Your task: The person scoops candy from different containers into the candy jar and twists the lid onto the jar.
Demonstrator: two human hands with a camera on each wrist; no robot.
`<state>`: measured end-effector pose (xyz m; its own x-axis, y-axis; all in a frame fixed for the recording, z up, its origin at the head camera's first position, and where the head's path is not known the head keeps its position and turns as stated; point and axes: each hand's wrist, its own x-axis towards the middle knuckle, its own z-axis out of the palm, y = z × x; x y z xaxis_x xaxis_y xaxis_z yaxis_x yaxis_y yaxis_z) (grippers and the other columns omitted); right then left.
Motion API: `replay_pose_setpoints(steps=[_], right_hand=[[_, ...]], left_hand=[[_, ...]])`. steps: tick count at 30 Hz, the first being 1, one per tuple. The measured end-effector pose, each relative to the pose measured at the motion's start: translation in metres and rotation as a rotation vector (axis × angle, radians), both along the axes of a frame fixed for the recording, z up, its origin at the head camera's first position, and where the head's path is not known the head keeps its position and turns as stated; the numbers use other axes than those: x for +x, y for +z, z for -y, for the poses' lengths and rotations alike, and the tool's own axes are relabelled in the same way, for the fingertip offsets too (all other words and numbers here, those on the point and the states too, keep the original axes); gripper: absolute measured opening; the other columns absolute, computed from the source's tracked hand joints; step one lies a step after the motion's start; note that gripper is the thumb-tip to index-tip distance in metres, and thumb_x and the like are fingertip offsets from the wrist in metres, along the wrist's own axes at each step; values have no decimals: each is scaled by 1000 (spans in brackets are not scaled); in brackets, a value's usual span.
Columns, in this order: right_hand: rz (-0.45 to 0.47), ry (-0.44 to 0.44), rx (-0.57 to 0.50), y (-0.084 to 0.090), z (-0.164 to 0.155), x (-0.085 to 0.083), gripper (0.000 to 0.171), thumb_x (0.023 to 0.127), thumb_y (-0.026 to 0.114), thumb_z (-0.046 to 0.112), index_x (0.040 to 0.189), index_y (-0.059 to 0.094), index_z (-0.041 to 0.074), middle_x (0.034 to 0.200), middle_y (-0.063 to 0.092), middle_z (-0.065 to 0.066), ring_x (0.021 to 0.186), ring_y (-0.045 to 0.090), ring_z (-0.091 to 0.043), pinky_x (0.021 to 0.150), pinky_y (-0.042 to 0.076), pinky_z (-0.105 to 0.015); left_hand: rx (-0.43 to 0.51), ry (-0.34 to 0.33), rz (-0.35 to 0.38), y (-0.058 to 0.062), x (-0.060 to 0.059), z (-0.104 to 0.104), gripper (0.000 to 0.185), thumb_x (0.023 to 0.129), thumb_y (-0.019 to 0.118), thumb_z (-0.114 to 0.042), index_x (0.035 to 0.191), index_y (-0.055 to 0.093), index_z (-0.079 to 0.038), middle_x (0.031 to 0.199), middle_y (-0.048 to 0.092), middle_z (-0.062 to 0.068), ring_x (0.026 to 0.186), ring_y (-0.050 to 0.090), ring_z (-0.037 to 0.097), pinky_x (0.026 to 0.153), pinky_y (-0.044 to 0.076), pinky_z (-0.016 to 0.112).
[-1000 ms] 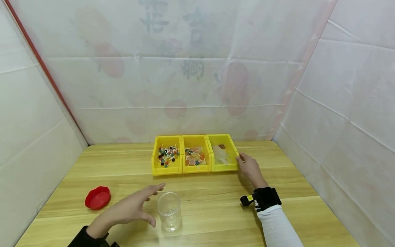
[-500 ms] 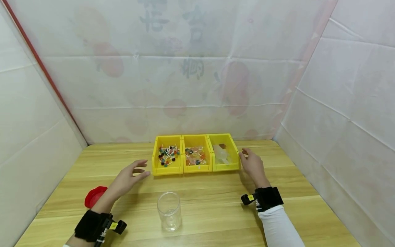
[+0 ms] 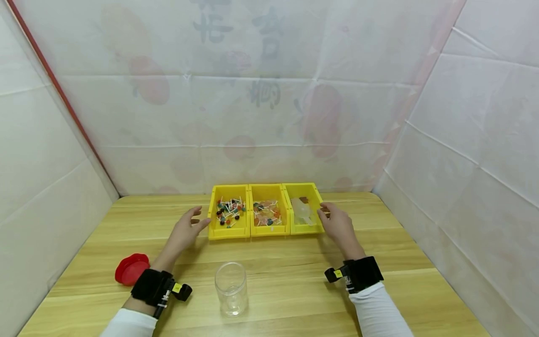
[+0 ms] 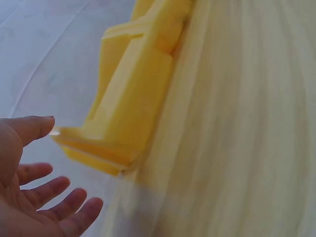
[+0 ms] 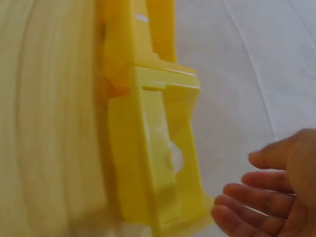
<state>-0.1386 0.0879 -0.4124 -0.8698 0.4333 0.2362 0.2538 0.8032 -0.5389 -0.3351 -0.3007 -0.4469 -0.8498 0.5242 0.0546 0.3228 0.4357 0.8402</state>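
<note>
Three joined yellow bins stand at the back of the table. Lollipops fill part of the left bin (image 3: 214,229) and the middle bin (image 3: 269,230); the right bin (image 3: 309,228) holds something whitish and translucent plus a small brown piece. My left hand (image 3: 187,229) is beside the left bin's outer wall, fingers relaxed and spread, holding nothing. On the other side, my right hand (image 3: 338,227) is by the right bin's outer wall with loose fingers; whether a fingertip touches it I cannot tell. Nearer to me a clear jar (image 3: 231,290) stands upright without a lid.
A red scalloped lid (image 3: 131,269) lies on the table at the left, partly behind the left forearm. White sheeting (image 3: 269,121) encloses the back and both sides of the wooden table (image 3: 286,299).
My left hand has moved from beside the jar, forward to the left bin's side. The right hand has stayed near the right bin, shifting only slightly. Jar and lid have not moved.
</note>
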Motion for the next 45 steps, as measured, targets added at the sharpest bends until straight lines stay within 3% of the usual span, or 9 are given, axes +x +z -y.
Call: replay_pose_setpoints(steps=[2, 7, 13, 19, 25, 31, 34, 45], right_hand=[[29, 36, 8, -4, 2, -2, 44, 103, 52, 28, 139, 52, 3, 123, 63, -18, 105, 62, -34, 81, 53, -45], [79, 85, 59, -14, 6, -9, 42, 101, 57, 26, 136, 56, 2, 121, 64, -19, 103, 64, -33, 81, 54, -47], [106, 78, 131, -24, 9, -17, 42, 100, 58, 28, 132, 58, 2, 122, 65, -17, 103, 64, -34, 85, 52, -50], [124, 65, 162, -31, 13, -16, 43, 100, 57, 31, 132, 59, 2, 121, 66, -16, 96, 66, -32, 83, 52, -49], [100, 51, 234, -34, 14, -19, 39, 99, 59, 31, 125, 64, 2, 108, 70, -15, 80, 65, -28, 72, 53, -45], [84, 24, 255, -36, 16, -20, 34, 98, 61, 28, 120, 68, 3, 106, 70, -15, 88, 67, -32, 77, 53, -48], [85, 18, 258, -36, 16, -19, 33, 98, 61, 27, 119, 68, 2, 104, 71, -15, 84, 67, -30, 74, 53, -47], [3, 26, 346, -32, 19, -17, 27, 96, 63, 18, 115, 69, 0, 98, 71, -17, 64, 61, -23, 62, 52, -42]], left_hand=[[-35, 2, -30, -2, -1, -5, 71, 101, 56, -35, 153, 25, 0, 148, 35, 27, 129, 42, 46, 98, 43, 57], [-33, 3, -27, -5, -2, -13, 70, 101, 55, -34, 155, 22, -2, 151, 34, 25, 131, 41, 45, 100, 42, 57], [-23, 14, -30, -7, -2, -17, 66, 102, 53, -32, 155, 24, -5, 152, 35, 21, 130, 43, 42, 98, 44, 54], [-4, 5, -19, -9, 0, -18, 61, 103, 53, -26, 156, 26, -12, 148, 41, 23, 126, 48, 41, 85, 55, 42], [23, 5, -5, -7, 2, -20, 60, 103, 52, -24, 156, 26, -16, 146, 41, 27, 125, 48, 43, 77, 58, 36], [52, -9, 33, -7, 4, -19, 59, 103, 52, -21, 156, 25, -15, 146, 39, 28, 124, 49, 43, 74, 58, 32], [54, -8, 43, -9, 4, -19, 59, 103, 52, -21, 156, 25, -14, 146, 41, 28, 122, 52, 41, 73, 58, 32], [22, 20, 32, -8, 5, -20, 57, 104, 52, -23, 153, 30, -6, 139, 50, 26, 100, 66, 32, 71, 58, 33]])
